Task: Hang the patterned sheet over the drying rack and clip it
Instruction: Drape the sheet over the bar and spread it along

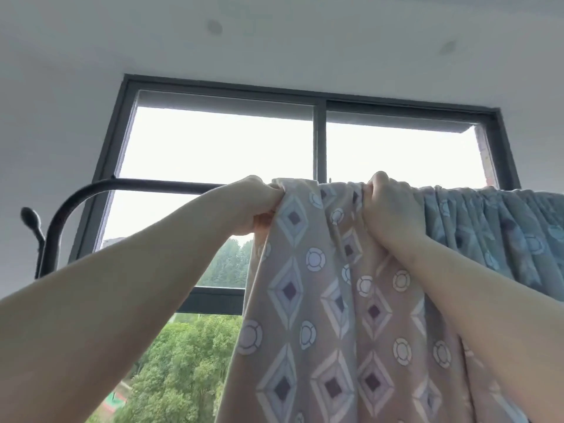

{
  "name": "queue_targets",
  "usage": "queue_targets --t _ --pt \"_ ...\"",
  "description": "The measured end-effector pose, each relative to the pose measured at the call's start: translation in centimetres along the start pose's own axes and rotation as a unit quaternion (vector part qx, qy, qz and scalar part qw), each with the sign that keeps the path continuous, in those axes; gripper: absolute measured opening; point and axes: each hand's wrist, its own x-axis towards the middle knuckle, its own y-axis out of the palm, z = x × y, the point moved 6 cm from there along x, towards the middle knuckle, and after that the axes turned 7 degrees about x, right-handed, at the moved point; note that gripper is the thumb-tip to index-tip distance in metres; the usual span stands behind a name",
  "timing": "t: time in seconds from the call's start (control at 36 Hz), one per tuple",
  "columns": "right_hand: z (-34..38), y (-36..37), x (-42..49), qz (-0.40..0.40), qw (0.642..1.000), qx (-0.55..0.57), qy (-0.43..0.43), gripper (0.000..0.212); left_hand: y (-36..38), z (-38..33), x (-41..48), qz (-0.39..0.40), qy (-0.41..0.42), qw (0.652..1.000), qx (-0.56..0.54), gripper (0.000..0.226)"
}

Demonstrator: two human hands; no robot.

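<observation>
A pinkish-beige patterned sheet (pixel 320 300) with diamonds and circles hangs over the black top bar of the drying rack (pixel 158 184), high in front of the window. My left hand (pixel 253 206) grips the sheet's left edge at the bar. My right hand (pixel 390 209) clutches a bunch of the same fabric at the bar, a little to the right. Right of that hand the sheet runs on along the bar in gathered folds (pixel 494 227), looking blue-grey against the light. No clip is visible.
The rack's bar curves down at the left to an upright (pixel 52 248) with a knob (pixel 30 218) beside it. Behind stands a dark-framed window (pixel 319 141) with trees outside. White ceiling above.
</observation>
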Motion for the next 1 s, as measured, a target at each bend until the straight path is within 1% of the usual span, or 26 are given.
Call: queue_targets --t 0.08,0.25,0.36,0.42,0.47,0.56,0.58,0.61,0.67,0.69,0.75,0.78,0.83,0.89,0.94,1.0 --pt "0.5 0.3 -0.2 0.016 1.000 0.001 -0.017 0.012 0.1 0.2 0.5 -0.031 0.005 0.999 0.023 0.024" --pt "0.0 -0.3 -0.2 0.027 0.999 0.001 -0.021 0.011 -0.8 0.1 0.4 -0.096 0.006 0.994 0.056 0.014" --pt "0.2 -0.8 -0.4 0.018 1.000 0.004 -0.022 0.012 -0.3 0.9 0.1 -0.111 -0.006 0.990 0.086 0.029" --pt "0.4 -0.9 -0.5 0.019 0.999 -0.002 -0.032 0.011 0.3 1.1 -0.3 -0.115 0.004 0.991 0.070 0.030" --pt "0.6 -1.0 -0.7 0.024 0.999 -0.012 -0.041 0.011 1.4 1.1 -0.4 -0.092 0.018 0.994 0.052 0.031" --pt "0.7 -1.1 -0.8 0.025 0.999 -0.018 -0.040 0.011 2.7 0.4 -0.7 -0.059 0.033 0.998 0.010 0.016" --pt "0.6 -1.2 -0.8 0.026 0.999 -0.018 -0.038 0.011 2.6 0.2 -0.5 -0.067 0.029 0.997 0.001 0.012" --pt "0.6 -1.2 -0.9 0.028 0.999 -0.018 -0.037 0.011 2.5 0.1 -0.2 -0.080 0.021 0.997 -0.004 0.013" --pt "0.5 -1.4 -0.9 0.029 0.998 -0.029 -0.043 0.011 1.7 0.3 0.0 -0.112 0.005 0.994 -0.004 0.020" --pt "0.4 -1.5 -0.8 0.028 0.998 -0.038 -0.046 0.011 1.2 0.3 0.1 -0.127 0.005 0.992 0.005 0.022" --pt "-0.2 -2.0 -0.7 0.024 0.998 -0.052 -0.037 0.011 -0.1 0.0 0.3 -0.168 0.025 0.985 0.025 0.016" --pt "-0.7 -2.4 -0.6 0.021 0.998 -0.058 -0.024 0.012 -0.7 -0.1 0.2 -0.191 0.027 0.981 0.029 0.015" --pt "-1.9 -3.2 -0.3 0.014 0.997 -0.074 0.008 0.014 -1.8 0.0 0.2 -0.227 0.027 0.973 0.039 0.020" --pt "-2.9 -3.8 -0.2 0.012 0.996 -0.084 0.041 0.014 -2.4 -0.1 0.0 -0.258 0.054 0.961 0.083 0.022" --pt "-3.2 -4.0 -0.2 0.021 0.992 -0.097 0.072 0.010 -2.0 -0.7 -0.4 -0.265 0.103 0.947 0.151 0.015" --pt "-2.6 -3.7 -0.3 0.028 0.991 -0.110 0.074 0.015 -1.3 -1.1 -0.8 -0.260 0.133 0.936 0.198 0.013"
